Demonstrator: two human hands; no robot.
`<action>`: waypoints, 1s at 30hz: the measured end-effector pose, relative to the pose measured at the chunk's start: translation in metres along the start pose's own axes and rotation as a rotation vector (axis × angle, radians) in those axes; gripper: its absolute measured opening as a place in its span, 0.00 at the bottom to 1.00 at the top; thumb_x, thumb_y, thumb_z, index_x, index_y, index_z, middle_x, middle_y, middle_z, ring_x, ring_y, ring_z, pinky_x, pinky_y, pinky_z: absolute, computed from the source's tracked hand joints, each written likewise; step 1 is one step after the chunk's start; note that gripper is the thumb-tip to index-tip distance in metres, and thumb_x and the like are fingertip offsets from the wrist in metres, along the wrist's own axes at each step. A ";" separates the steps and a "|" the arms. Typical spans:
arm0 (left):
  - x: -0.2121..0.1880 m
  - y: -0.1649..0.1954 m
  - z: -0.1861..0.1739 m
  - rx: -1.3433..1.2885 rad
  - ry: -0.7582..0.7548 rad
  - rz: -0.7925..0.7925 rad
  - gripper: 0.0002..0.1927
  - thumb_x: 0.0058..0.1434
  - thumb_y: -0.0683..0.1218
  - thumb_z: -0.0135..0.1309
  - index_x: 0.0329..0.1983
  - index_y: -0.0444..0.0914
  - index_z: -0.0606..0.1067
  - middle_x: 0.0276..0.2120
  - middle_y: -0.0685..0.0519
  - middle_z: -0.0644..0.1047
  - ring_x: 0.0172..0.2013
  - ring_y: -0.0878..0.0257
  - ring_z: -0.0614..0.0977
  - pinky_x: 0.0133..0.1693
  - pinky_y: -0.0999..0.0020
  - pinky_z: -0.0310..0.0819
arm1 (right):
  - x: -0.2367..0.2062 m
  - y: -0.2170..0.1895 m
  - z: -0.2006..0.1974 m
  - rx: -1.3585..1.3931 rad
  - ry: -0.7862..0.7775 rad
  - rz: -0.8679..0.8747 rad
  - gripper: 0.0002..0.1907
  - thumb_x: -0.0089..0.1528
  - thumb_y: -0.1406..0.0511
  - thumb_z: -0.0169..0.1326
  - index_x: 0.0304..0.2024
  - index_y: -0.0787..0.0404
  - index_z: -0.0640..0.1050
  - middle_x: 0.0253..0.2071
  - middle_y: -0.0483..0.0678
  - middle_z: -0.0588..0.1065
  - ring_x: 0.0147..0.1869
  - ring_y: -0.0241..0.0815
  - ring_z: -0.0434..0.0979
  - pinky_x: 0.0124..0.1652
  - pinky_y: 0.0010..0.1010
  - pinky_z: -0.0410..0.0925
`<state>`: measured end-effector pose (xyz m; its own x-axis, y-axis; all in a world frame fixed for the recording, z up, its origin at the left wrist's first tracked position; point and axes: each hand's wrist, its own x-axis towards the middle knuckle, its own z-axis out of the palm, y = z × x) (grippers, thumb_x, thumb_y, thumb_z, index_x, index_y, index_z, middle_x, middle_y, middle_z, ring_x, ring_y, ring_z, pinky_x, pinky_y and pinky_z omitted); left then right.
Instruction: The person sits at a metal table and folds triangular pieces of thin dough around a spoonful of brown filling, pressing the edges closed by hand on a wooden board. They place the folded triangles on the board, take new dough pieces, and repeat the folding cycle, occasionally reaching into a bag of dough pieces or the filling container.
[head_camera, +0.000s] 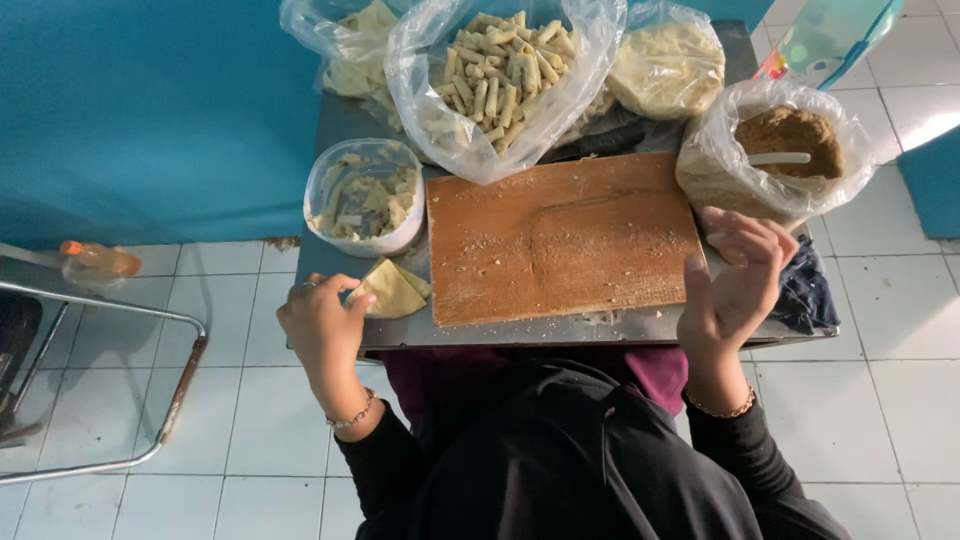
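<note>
Beside the board (565, 240), left hand (322, 325) pinches a yellow wrapper (390, 290); right hand (735, 285) fingers loosely curled, empty.

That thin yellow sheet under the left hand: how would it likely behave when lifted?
The yellow sheet looks thin and folded over itself, so it would probably flop and drape, not stay flat. It seems light for its size; the left hand pinches it with fingertips only. Being so thin, it may tear if tugged hard, and its surface could be slightly tacky, though that cannot be seen.

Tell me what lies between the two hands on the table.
In the head view, the wooden board lies between the left hand, which touches yellow wrappers, and the right hand.
</note>
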<state>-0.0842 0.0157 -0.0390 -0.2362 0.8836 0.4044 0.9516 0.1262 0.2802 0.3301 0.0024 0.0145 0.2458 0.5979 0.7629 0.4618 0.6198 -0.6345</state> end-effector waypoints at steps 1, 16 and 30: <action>0.000 0.001 0.000 -0.003 -0.066 -0.040 0.15 0.48 0.52 0.70 0.35 0.45 0.79 0.36 0.56 0.79 0.42 0.52 0.79 0.45 0.54 0.66 | -0.001 -0.001 0.000 -0.033 -0.012 -0.001 0.13 0.65 0.73 0.56 0.51 0.64 0.69 0.59 0.52 0.75 0.66 0.42 0.60 0.71 0.35 0.55; 0.006 0.003 0.005 -0.195 -0.187 0.095 0.17 0.50 0.44 0.67 0.38 0.42 0.72 0.35 0.57 0.76 0.43 0.56 0.79 0.47 0.54 0.64 | 0.000 -0.004 -0.004 0.124 0.033 0.031 0.14 0.66 0.76 0.54 0.52 0.65 0.69 0.58 0.52 0.72 0.67 0.41 0.64 0.64 0.32 0.63; -0.013 0.039 -0.069 -0.694 -0.275 0.199 0.09 0.59 0.39 0.62 0.38 0.36 0.73 0.32 0.53 0.78 0.31 0.63 0.81 0.32 0.69 0.72 | 0.000 -0.029 0.014 -0.001 -0.156 -0.107 0.07 0.60 0.74 0.59 0.39 0.64 0.76 0.50 0.51 0.77 0.58 0.44 0.74 0.58 0.33 0.67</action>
<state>-0.0572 -0.0217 0.0266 0.0702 0.9516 0.2993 0.6086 -0.2786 0.7429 0.3047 -0.0087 0.0317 0.0606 0.6002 0.7976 0.4793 0.6834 -0.5507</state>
